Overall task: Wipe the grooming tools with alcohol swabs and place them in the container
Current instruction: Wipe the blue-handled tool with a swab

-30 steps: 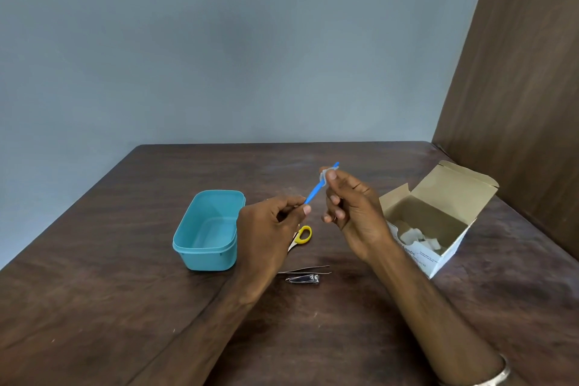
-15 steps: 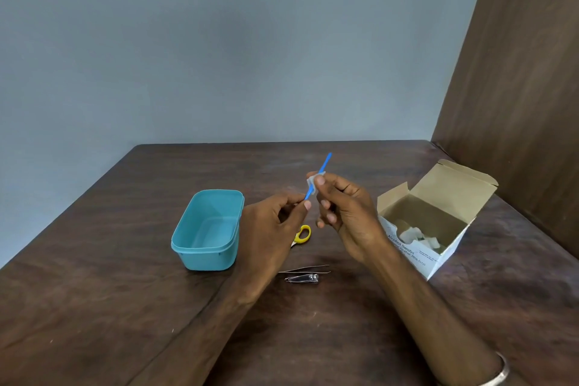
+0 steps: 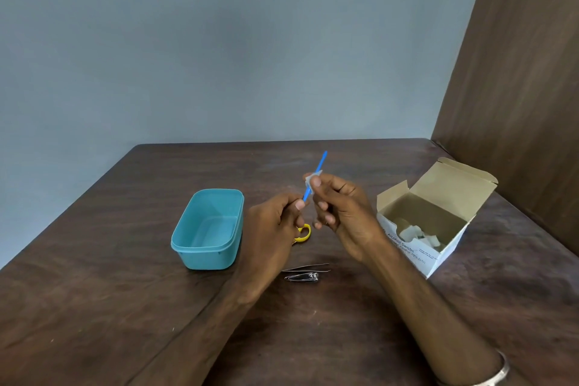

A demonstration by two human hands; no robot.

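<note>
Fingers [image 3: 300, 204] of the left hand [image 3: 269, 229] pinch the low end of the thin blue stick [image 3: 315, 175] while the right hand [image 3: 341, 207] pinches a white swab [image 3: 310, 179] around its middle, at 3 o'clock from the teal container [image 3: 188, 241]; it looks light and bendy, so hold it gently near the end.

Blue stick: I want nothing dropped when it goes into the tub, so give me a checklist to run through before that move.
1. Left hand pinches the blue stick at its lower end: ok.
2. Right hand holds the swab around the stick: ok.
3. Whole stick wiped: cannot tell.
4. Tub open, nothing seen inside: ok.
5. Tub beside the left hand, path unobstructed: ok.
6. Tweezers, clipper and yellow-handled tool wait on the table: ok.
</note>
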